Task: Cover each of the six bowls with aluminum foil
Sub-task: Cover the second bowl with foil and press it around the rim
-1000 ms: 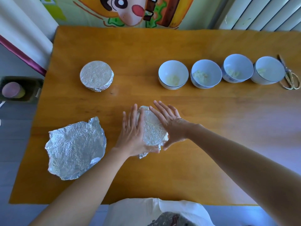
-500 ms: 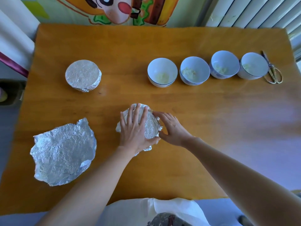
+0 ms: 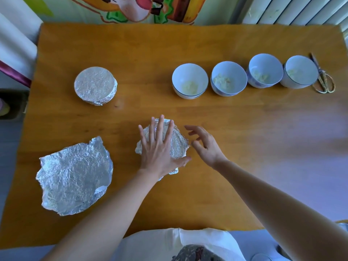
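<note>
A bowl draped in crinkled aluminum foil stands in the middle of the wooden table. My left hand presses flat on its top, fingers straight. My right hand hovers just to the right of it, fingers loosely spread, touching nothing. A tightly foil-covered bowl sits at the back left. Several uncovered white bowls stand in a row at the back right, from one to the last, each with a bit of pale food inside. A loose crumpled foil sheet lies at the front left.
Gold-handled scissors lie at the far right end of the bowl row. The table's left edge borders a grey floor with a dark tray. A radiator and a cartoon-painted wall stand behind the table.
My right hand has let go of the foil at the bowl's right side and lifted away to the right. My left hand stays pressed on top.
</note>
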The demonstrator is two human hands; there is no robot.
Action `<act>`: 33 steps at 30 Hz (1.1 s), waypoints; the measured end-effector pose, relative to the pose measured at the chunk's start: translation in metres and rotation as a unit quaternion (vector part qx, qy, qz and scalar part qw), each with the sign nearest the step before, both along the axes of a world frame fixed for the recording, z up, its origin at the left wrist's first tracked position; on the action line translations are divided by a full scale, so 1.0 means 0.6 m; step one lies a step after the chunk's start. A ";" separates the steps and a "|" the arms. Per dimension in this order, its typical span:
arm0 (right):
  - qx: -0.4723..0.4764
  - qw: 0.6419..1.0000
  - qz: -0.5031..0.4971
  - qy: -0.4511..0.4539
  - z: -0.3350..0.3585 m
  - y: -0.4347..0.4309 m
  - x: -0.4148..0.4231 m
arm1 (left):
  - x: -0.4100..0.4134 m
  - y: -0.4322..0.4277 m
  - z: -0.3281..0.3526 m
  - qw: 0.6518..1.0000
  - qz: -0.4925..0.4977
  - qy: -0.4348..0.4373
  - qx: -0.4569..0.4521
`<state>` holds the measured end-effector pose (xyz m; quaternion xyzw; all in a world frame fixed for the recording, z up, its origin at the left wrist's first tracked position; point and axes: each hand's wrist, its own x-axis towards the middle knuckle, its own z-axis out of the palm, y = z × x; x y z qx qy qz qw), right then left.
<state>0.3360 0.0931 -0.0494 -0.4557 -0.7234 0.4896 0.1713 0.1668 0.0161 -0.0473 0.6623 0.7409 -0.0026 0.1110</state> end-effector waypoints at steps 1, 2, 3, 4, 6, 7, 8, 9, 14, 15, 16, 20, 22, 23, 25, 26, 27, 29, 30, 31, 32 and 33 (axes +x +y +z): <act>-0.051 0.997 -0.057 0.004 0.006 0.000 -0.005 | 0.002 0.002 0.000 1.000 -0.003 0.002 -0.003; -0.109 0.988 -0.106 0.001 0.011 0.000 -0.011 | 0.005 0.004 -0.001 1.000 -0.007 0.006 -0.006; -0.171 0.976 -0.134 -0.010 0.014 0.003 -0.016 | 0.007 0.005 -0.003 1.000 -0.011 0.012 -0.011; -0.225 0.964 -0.140 -0.028 0.015 0.003 -0.021 | 0.009 0.005 -0.006 1.000 -0.011 0.018 -0.015; -0.291 0.946 -0.134 -0.040 0.012 -0.001 -0.029 | 0.012 0.003 -0.011 1.000 -0.004 0.021 -0.015; -0.307 0.940 -0.148 -0.025 0.007 -0.004 -0.032 | 0.013 0.002 -0.013 1.000 -0.002 0.020 -0.012; -0.320 0.933 -0.168 0.000 0.004 -0.008 -0.037 | 0.013 0.002 -0.014 1.000 -0.001 0.020 -0.008; -0.332 0.924 -0.189 0.026 0.000 -0.012 -0.040 | 0.013 0.002 -0.014 1.000 -0.002 0.019 -0.006; -0.371 0.888 -0.260 0.083 -0.007 -0.034 -0.052 | 0.010 0.001 -0.012 1.000 -0.003 0.011 -0.007; -0.377 0.884 -0.261 0.093 -0.008 -0.037 -0.053 | 0.010 0.000 -0.011 1.000 -0.005 0.008 -0.004; -0.384 0.879 -0.263 0.104 -0.008 -0.039 -0.054 | 0.010 -0.001 -0.010 1.000 -0.007 0.006 -0.001; -0.370 0.888 -0.257 0.094 -0.009 -0.041 -0.051 | 0.008 0.001 -0.009 1.000 -0.012 0.016 -0.003; -0.312 0.913 -0.246 0.087 -0.013 -0.038 -0.043 | 0.007 0.001 -0.008 1.000 -0.021 0.019 -0.006; -0.254 0.935 -0.237 0.076 -0.015 -0.034 -0.037 | 0.005 0.001 -0.008 0.999 -0.027 0.020 -0.006; -0.112 0.976 -0.182 0.039 -0.019 -0.019 -0.022 | 0.002 0.000 -0.007 0.999 -0.045 0.022 -0.004; -0.050 0.989 -0.141 0.021 -0.020 -0.010 -0.016 | 0.000 0.000 -0.006 0.998 -0.057 0.023 -0.003; -0.001 0.995 -0.097 0.010 -0.020 -0.004 -0.013 | -0.003 -0.002 -0.006 0.997 -0.068 0.024 -0.003; 0.059 0.997 -0.036 -0.017 -0.024 0.004 -0.009 | -0.006 -0.005 -0.007 0.996 -0.088 0.029 -0.002; 0.071 0.997 -0.022 -0.031 -0.025 0.006 -0.009 | -0.008 -0.006 -0.007 0.995 -0.095 0.033 -0.002; 0.076 0.996 -0.015 -0.042 -0.026 0.007 -0.008 | -0.009 -0.008 -0.008 0.994 -0.101 0.036 0.000; 0.075 0.996 -0.013 -0.049 -0.026 0.007 -0.008 | -0.010 -0.009 -0.008 0.994 -0.105 0.039 0.001; 0.071 0.996 -0.015 -0.052 -0.026 0.007 -0.010 | -0.011 -0.010 -0.009 0.993 -0.107 0.040 0.001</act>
